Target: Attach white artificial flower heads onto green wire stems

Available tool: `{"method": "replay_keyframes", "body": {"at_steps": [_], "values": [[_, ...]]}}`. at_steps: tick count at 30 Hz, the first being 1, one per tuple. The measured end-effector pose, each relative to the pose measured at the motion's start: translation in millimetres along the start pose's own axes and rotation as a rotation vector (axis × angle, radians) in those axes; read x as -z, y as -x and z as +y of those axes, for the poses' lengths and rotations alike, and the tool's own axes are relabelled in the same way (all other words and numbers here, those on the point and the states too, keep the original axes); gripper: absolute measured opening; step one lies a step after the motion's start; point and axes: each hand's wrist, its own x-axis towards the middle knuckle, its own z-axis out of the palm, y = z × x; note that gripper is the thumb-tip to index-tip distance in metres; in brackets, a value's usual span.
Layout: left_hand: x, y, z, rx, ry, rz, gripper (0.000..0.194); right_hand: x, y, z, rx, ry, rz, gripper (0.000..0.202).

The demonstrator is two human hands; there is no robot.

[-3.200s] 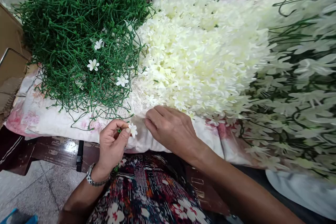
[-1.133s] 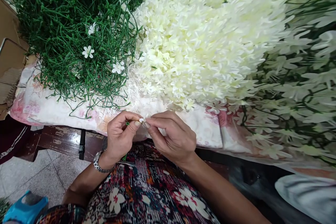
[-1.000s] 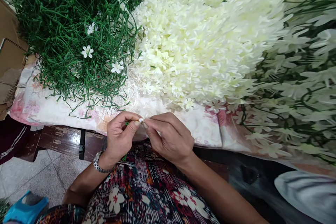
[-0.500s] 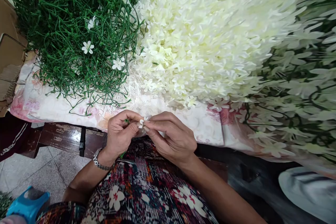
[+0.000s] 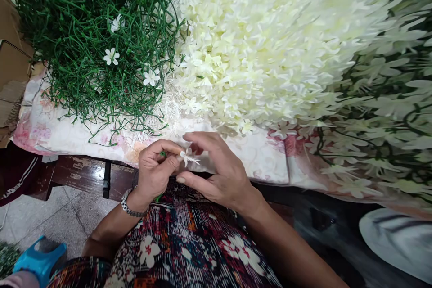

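Note:
Between its thumb and forefinger my left hand pinches a small white artificial flower, whose thin white stamens stick out to the right. A bit of green stem shows among the left fingers. My right hand is beside the flower with thumb and fingers apart, holding nothing that I can see. Past the hands, a heap of green artificial stems lies at the left, a few white blossoms on it. Next to it spreads a large pile of cream-white artificial petals. Loose white stamens lie between the two heaps.
A flowered cloth covers the table. Green stems with white flowers fill the right side. A cardboard box stands at the left edge. Below are a blue plastic object and a pale rounded thing.
My right hand has let go of the flower and opened, moving slightly away. The stamens now show clear of its fingers. The left hand keeps its pinch in the same place.

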Motion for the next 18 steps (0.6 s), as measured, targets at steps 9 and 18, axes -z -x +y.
{"method": "replay_keyframes", "body": {"at_steps": [9,18], "values": [[-0.5,5.4,1.7,0.063,-0.130,-0.105,0.009,-0.8,8.7,3.5,-0.001,0.004,0.085,0.022],[0.6,10.5,8.0,-0.014,-0.285,-0.116,0.014,10.2,12.6,-0.5,-0.281,-0.094,0.126,0.008]]}}
